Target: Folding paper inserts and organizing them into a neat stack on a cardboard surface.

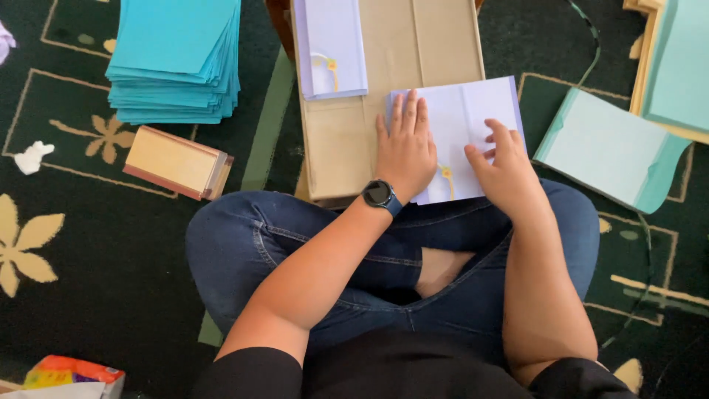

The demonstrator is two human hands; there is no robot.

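Broadly, floor: a dark green carpet (88,244) with cream flower and line patterns lay under everything; the person sat cross-legged on it in blue jeans.
Far left of the fingers: a tall stack of teal paper (176,59) stood on the carpet, with a tan and brown box (177,162) just below it and a crumpled white scrap (32,157) further left.
Bottom left corner: an orange and yellow packet (70,373) showed in part.
Work surface: a flattened brown cardboard board (384,96) lay in front of the knees.
Above the fingers: a finished lavender envelope (330,48) with a small yellow ornament rested on the board's upper left.
Left hand (405,151): it lay flat, fingers together and stretched, pressing the left part of the lavender sheet (473,118); a dark watch (380,194) sat on the wrist.
Lavender sheet: it lay on the board's right edge, directly under both hands, with its upper part showing beyond the fingertips.
Right hand (502,166): its fingers were curled, tips touching the sheet's middle; it gripped nothing that I could see.
Right of the fingers: pale mint folded paper (609,148) lay on the carpet, more of it in a wooden tray (644,55) at the corner.
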